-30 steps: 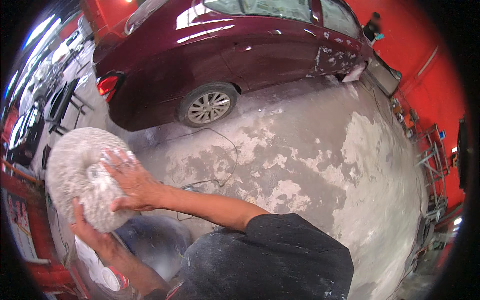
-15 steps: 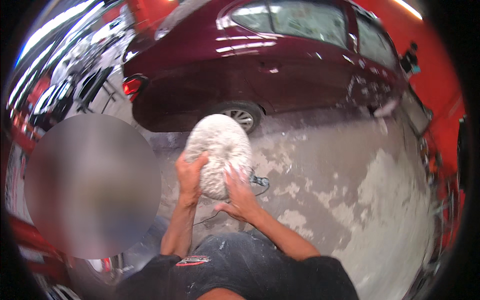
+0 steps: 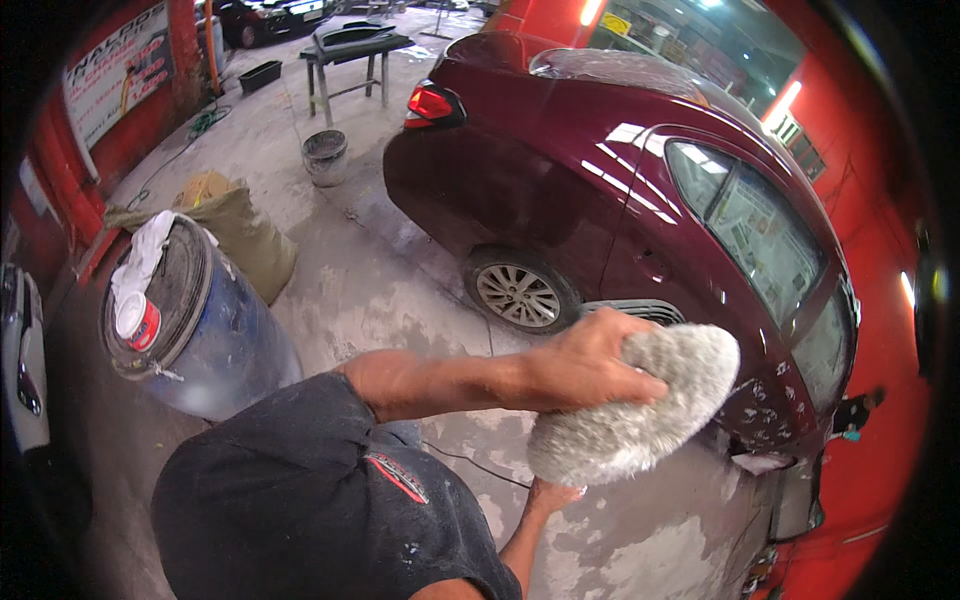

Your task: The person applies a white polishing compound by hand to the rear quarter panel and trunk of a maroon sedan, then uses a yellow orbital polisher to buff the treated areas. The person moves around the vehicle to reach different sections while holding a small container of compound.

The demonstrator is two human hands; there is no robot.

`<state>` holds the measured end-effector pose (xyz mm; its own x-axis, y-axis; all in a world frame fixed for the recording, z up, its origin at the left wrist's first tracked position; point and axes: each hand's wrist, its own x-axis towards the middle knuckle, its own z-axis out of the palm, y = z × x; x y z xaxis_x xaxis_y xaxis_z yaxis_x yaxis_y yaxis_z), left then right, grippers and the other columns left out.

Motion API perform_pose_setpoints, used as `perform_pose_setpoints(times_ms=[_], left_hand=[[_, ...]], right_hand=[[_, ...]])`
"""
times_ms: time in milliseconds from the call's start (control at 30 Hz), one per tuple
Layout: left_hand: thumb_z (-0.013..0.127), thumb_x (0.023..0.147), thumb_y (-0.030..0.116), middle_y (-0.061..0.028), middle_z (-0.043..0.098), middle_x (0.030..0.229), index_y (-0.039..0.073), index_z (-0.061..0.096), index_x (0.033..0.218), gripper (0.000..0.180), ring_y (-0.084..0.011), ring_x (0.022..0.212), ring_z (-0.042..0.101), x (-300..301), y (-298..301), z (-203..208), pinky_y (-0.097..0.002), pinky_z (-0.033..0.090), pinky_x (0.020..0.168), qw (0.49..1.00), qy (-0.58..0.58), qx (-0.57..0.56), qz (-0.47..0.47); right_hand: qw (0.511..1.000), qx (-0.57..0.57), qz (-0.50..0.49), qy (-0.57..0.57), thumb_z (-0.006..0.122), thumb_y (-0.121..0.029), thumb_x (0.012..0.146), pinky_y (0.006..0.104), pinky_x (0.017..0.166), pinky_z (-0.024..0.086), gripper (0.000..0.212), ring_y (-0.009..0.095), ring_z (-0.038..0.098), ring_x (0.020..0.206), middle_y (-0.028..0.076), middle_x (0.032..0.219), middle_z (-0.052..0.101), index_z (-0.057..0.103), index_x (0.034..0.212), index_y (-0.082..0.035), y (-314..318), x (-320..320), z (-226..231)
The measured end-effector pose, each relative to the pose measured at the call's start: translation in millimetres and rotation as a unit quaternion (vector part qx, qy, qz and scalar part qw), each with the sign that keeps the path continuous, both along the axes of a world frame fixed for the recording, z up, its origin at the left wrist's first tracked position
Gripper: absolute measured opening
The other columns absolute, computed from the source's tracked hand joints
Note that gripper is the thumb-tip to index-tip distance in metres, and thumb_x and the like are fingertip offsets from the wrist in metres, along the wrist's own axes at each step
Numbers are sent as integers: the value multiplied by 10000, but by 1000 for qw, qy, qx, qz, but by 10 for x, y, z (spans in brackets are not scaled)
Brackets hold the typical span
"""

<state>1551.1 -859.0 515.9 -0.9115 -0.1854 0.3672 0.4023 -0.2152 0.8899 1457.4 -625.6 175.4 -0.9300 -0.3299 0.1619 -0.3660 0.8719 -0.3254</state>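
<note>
A shaggy, off-white wool polishing pad (image 3: 640,425) is held up in front of me, tilted with its fluffy face toward me. My left hand (image 3: 595,365) grips its upper left edge, thumb pressed onto the wool. Below the pad's lower edge shows part of my right hand (image 3: 553,494); its fingers are hidden, so what it holds cannot be seen. A thin black cord (image 3: 470,460) runs toward that hand. Whatever the pad is mounted on is hidden behind it. Beyond stands a dark maroon car (image 3: 540,165), with paper behind its side windows.
A blue drum (image 3: 235,335) with a white cloth (image 3: 145,255) and a small red-and-white tub (image 3: 138,320) on its lid stands at left, beside a sack (image 3: 245,240). A grey bucket (image 3: 325,158) and a stand (image 3: 355,50) lie beyond. Red walls border both sides.
My view has swung left, bringing the drum and bucket into sight. The pad has tilted and shifted right. My right hand has gone from the pad's face to beneath its lower edge.
</note>
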Motion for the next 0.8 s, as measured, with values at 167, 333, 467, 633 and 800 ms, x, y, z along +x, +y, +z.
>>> perform_pose_setpoints(times_ms=[167,333,467,633,800], left_hand=[[733,796,129,-155,724,925,-76,681,1058,337,-153,839,685,-154,22,357,-330,557,769,989,57,-135,-32],[727,711,227,-256,698,835,-70,691,867,337,-313,763,717,-340,29,911,-387,547,723,959,124,-256,1],[720,772,319,-254,711,877,-66,672,966,434,-393,806,712,-376,-110,1206,-431,552,751,917,334,-215,21],[682,835,444,-225,703,1040,-34,658,1125,560,-387,961,679,-699,-741,930,-436,532,863,724,584,-226,291],[693,803,673,-124,620,1221,73,420,1461,931,-248,1146,580,-1101,-1281,142,-404,457,966,932,338,-106,73]], right_hand=[[976,-212,39,19,867,-347,738,446,1066,382,722,321,556,1215,210,1295,625,595,1291,29,-224,-137,-6],[936,-341,86,-7,846,-136,735,385,814,502,433,296,607,844,142,943,666,620,1031,84,-762,-141,494],[934,-346,72,-42,797,-94,763,396,960,457,484,283,587,1049,171,1151,628,595,1168,77,-1010,-268,949],[932,-344,83,-82,752,-12,772,401,1092,380,595,295,522,1268,200,1371,555,532,1317,80,-1073,-182,1403],[932,-284,177,-136,747,22,739,319,909,468,624,179,558,982,143,1256,608,513,1313,92,-1323,-159,1103]])
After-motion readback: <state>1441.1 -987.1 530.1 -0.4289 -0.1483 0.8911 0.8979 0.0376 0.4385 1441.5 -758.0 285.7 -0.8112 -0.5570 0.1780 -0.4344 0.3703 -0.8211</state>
